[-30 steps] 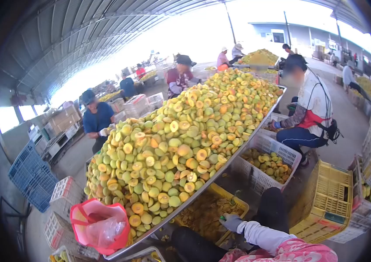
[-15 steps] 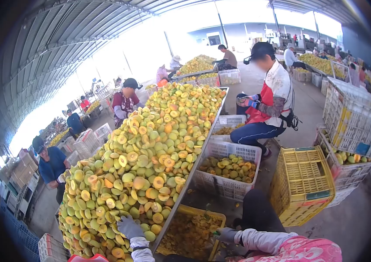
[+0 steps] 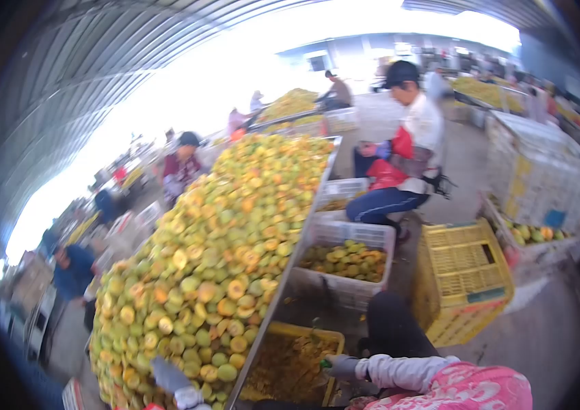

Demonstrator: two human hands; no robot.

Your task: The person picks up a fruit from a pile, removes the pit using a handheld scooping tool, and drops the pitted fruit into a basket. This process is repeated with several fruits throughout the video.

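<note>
A large heap of halved yellow-green peaches (image 3: 221, 260) slopes across a metal-edged table (image 3: 283, 287). My left hand (image 3: 167, 376), in a grey glove, lies against the near lower part of the heap. Motion smears its fingers, so I cannot see whether they grip a fruit. Over the right side of a yellow crate (image 3: 338, 338) is my right hand (image 3: 342, 367), also gloved in grey. Its fingers are closed around a small green thing (image 3: 325, 363), whose kind is too small to make out. Brownish-yellow fruit scraps (image 3: 290, 369) lie inside the crate.
White crates of fruit (image 3: 344, 283) stand beyond the yellow one. A person in a cap (image 3: 413, 137) sits by the table's right side; another (image 3: 182, 164) is across the heap. An upturned yellow crate (image 3: 464, 273) and stacked white crates (image 3: 543, 171) are at right.
My left hand has moved left and down along the heap. My right hand stays beside the yellow crate with the green thing. The whole view has shifted and blurred.
</note>
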